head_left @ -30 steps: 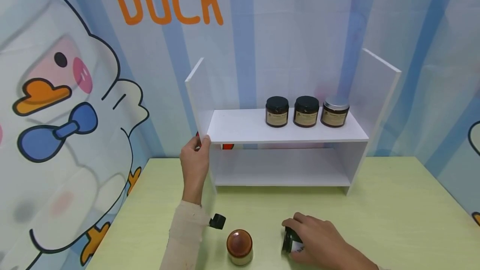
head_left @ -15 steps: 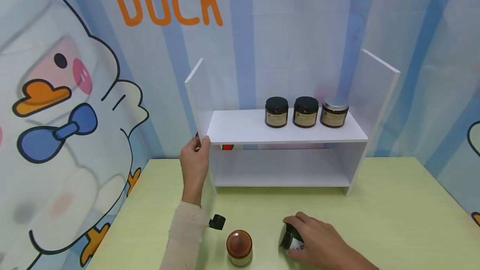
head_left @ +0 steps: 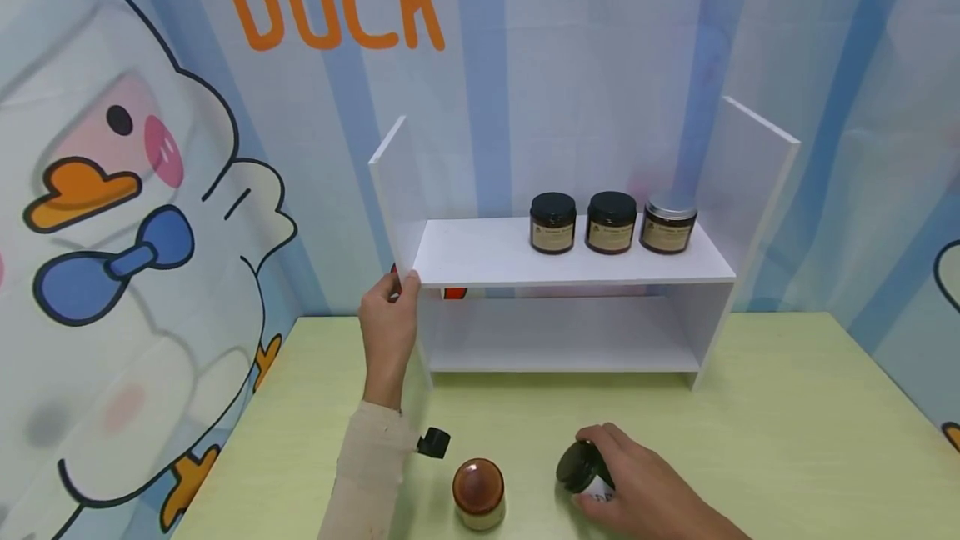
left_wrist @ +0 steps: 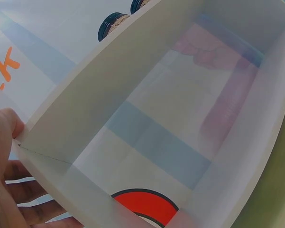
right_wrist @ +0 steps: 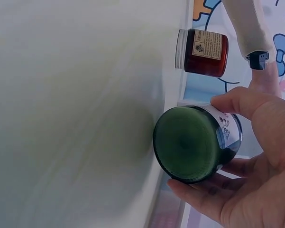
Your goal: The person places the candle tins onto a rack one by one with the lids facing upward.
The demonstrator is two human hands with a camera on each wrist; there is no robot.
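Note:
In the head view, my left hand (head_left: 388, 323) grips the left side panel of a white two-tier shelf (head_left: 570, 275). The left wrist view shows the thumb (left_wrist: 12, 121) on one face of that panel and the fingers behind it. My right hand (head_left: 641, 486) holds a dark green glass jar (head_left: 581, 467) with a white label, tilted near the table. In the right wrist view its round green base (right_wrist: 187, 145) faces the camera, and thumb and fingers curl round its side. Left of it, an amber jar (head_left: 478, 490) stands upside down, its silver lid (right_wrist: 181, 49) underneath.
On the upper shelf board stand two black-lidded jars (head_left: 553, 225) (head_left: 611, 223) and a silver-lidded jar (head_left: 668, 225), towards the right. A yellow-green table (head_left: 810, 423) carries everything. Behind hangs a duck-printed cloth (head_left: 585, 65). A small black device (head_left: 433, 442) sits at the left sleeve.
My right hand has tilted the green jar, turning its round end more towards the head camera. The left hand, the shelf and the other jars stay as they were.

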